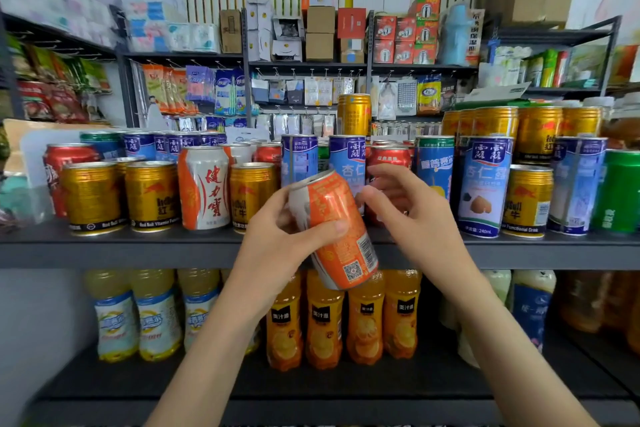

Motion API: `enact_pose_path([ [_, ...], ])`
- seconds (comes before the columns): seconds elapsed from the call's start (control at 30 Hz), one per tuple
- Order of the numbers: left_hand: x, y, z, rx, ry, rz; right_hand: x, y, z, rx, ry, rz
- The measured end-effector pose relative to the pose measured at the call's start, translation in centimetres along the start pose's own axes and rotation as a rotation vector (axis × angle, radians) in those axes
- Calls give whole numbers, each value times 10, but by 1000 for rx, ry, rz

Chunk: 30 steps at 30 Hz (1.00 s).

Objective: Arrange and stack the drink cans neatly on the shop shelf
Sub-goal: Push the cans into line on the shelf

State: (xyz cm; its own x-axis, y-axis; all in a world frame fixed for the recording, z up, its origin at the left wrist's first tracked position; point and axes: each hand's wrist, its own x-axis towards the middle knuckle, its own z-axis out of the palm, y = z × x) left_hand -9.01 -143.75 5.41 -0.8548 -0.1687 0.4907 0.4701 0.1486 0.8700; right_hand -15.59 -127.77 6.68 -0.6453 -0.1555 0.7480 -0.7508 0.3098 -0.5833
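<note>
My left hand (pixel 277 236) grips an orange and white can (pixel 341 239), tilted with its top to the upper left, in front of the dark shelf (pixel 138 246). My right hand (pixel 412 215) hovers just right of the can with fingers relaxed and spread; its fingertips are near the can's upper side, contact unclear. On the shelf stand gold cans (pixel 152 196), a matching orange and white can (pixel 204 187), red cans (pixel 388 158) and tall blue cans (pixel 485 184). One gold can (pixel 353 114) stands stacked on the blue cans.
A green can (pixel 618 191) stands at the shelf's far right. More gold cans (pixel 536 132) are stacked at the back right. Orange juice bottles (pixel 325 319) and pale yellow bottles (pixel 156 319) fill the lower shelf. Boxes and hanging packets fill the racks behind.
</note>
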Motion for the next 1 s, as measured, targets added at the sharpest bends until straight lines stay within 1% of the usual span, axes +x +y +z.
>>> enact_pose_path([
  [0.03,-2,0,0,14,-19,1,-3,-8,-1,100,-104,38],
  [0.07,-3,-1,1,38,-32,8,-6,-14,-1,141,-183,64],
  [0.13,-6,-3,2,113,-33,28,-9,-18,0,73,-266,59],
  [0.2,-9,-4,2,193,-23,47,-10,-23,-1,-3,-320,51],
  [0.3,-13,-3,1,293,-39,81,-8,-30,-4,-23,-394,40],
  [0.43,-17,3,-3,357,-32,104,-1,-35,-5,-81,-446,27],
  [0.57,-21,13,-7,454,-44,127,10,-44,-4,-175,-534,-14],
  [0.67,-12,28,-21,534,-57,112,26,-56,-9,-149,-577,-21],
  [0.77,-2,53,-44,502,-124,127,43,-75,-17,7,-607,34],
  [0.8,2,61,-54,524,-123,139,49,-80,-19,53,-600,47],
  [0.9,20,77,-90,673,-41,219,69,-96,-22,142,-524,68],
  [1.0,43,84,-125,763,62,261,91,-110,-15,170,-444,47],
])
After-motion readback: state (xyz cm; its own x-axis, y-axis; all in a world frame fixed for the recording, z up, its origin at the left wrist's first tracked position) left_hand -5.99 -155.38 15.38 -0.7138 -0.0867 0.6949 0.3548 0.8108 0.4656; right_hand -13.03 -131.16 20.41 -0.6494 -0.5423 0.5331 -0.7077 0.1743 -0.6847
